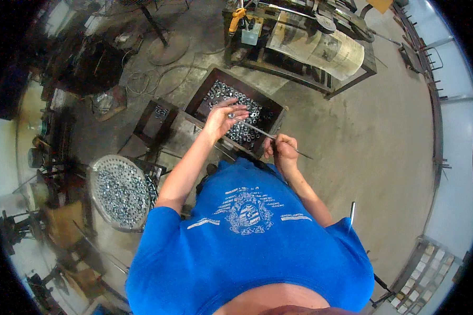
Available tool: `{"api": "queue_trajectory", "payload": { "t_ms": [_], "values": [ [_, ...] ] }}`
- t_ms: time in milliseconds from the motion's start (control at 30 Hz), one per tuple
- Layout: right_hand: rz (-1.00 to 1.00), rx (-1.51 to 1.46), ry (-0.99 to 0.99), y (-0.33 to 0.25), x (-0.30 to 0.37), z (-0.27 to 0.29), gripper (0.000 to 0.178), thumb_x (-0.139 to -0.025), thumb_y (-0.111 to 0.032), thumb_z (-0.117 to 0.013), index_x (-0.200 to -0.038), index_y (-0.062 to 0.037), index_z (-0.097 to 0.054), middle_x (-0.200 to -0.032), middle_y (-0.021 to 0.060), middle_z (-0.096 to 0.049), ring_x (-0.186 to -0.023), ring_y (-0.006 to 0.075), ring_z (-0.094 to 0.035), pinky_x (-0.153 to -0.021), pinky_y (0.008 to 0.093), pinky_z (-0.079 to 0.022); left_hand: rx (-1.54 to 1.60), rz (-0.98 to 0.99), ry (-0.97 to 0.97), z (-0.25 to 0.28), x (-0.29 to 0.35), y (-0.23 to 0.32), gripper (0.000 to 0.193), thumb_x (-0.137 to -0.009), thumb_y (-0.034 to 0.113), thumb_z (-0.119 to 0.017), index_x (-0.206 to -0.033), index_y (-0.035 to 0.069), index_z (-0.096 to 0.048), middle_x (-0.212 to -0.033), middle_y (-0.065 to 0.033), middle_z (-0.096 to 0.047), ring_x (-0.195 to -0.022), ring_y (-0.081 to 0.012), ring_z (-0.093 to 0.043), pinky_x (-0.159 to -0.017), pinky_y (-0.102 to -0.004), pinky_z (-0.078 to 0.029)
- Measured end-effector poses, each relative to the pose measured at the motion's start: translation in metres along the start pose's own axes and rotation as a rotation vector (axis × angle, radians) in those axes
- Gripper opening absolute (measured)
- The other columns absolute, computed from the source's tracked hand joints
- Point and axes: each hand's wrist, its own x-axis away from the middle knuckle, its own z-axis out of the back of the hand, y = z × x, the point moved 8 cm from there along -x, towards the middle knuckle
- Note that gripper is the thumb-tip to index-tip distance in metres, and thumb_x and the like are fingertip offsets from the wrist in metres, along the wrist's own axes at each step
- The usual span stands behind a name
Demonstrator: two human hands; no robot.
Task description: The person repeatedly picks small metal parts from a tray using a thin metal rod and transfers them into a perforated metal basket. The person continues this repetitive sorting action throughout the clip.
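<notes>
A small metal nut [231,115] sits in the fingers of my left hand [222,122], which is held palm up above a dark metal bin [198,101]. My right hand [285,152], near the bin's right front corner, is closed round a thin metal rod [257,129]. The rod slants up and left to the nut, and its other end sticks out past my right hand. Whether the tip passes into the nut or only touches it, I cannot tell. Below my hands, many loose nuts [253,113] cover part of the bin's floor.
At left, a pale perforated round basin [109,159] holds many shiny nuts. A smaller dark tray [151,128] adjoins the bin. Beyond stands a metal workbench [331,93] with a yellow-orange air gun [237,20]. A fan's round base [168,48] and hoses [142,81] lie on the floor.
</notes>
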Motion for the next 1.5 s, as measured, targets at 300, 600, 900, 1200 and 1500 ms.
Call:
{"api": "queue_trajectory", "payload": {
  "t_ms": [300,600,900,1200,1500],
  "values": [
    [0.069,0.054,-0.078,-0.008,-0.004,-0.017,0.019,-0.068,-0.014,-0.047,-0.056,-0.0062,-0.035,-0.066,0.0174,-0.05,-0.054,0.0178,-0.042,-0.046,0.0296,-0.039,-0.016,-0.043,-0.124,-0.029,0.015,0.009,0.046,-0.076,-0.005,-0.042,-0.121,-0.006,-0.033,-0.109,-0.0289,-0.048,-0.099,-0.0399,-0.052,-0.09,-0.0466,-0.042],
    [-0.151,-0.58,0.182,0.02,-0.007,0.018,0.012,-0.074,-0.014,-0.04,-0.064,-0.0098,-0.036,-0.068,0.0126,-0.045,-0.055,0.0161,-0.035,-0.048,0.0273,-0.032,0.106,-0.157,-0.263,-0.063,0.03,0.008,0.049,-0.081,0.009,-0.057,-0.123,-0.001,-0.034,-0.115,-0.0226,-0.048,-0.109,-0.0344,-0.048,-0.096,-0.0432,-0.038],
    [-0.161,-0.515,0.213,0.017,-0.014,0.001,0.01,-0.078,-0.01,-0.038,-0.068,-0.0088,-0.039,-0.071,0.012,-0.048,-0.059,0.0166,-0.039,-0.051,0.0286,-0.035,0.024,-0.099,-0.279,-0.062,0.024,-0.038,0.04,-0.084,0.009,-0.053,-0.121,0.002,-0.039,-0.108,-0.0178,-0.055,-0.103,-0.0295,-0.053,-0.091,-0.0386,-0.041],
    [-0.112,-0.368,0.359,0.009,0.014,0.047,0.018,-0.08,-0.018,-0.048,-0.067,-0.0095,-0.039,-0.067,0.0099,-0.046,-0.058,0.0163,-0.037,-0.05,0.0274,-0.031,-1.026,-0.33,0.084,0.0,-0.013,0.0,0.063,-0.08,0.026,-0.06,-0.127,-0.004,-0.031,-0.108,-0.0146,-0.058,-0.098,-0.0256,-0.057,-0.086,-0.0325,-0.043],
    [-0.233,-0.261,0.092,0.049,0.001,0.032,0.015,-0.083,-0.019,-0.05,-0.076,-0.008,-0.043,-0.075,0.0114,-0.047,-0.062,0.0165,-0.037,-0.055,0.027,-0.032,-1.403,-0.484,0.588,0.085,0.1,0.072,0.048,-0.073,0.035,-0.064,-0.111,0.008,-0.055,-0.086,-0.0147,-0.063,-0.072,-0.0287,-0.061,-0.07,-0.038,-0.048]
  ]
}}
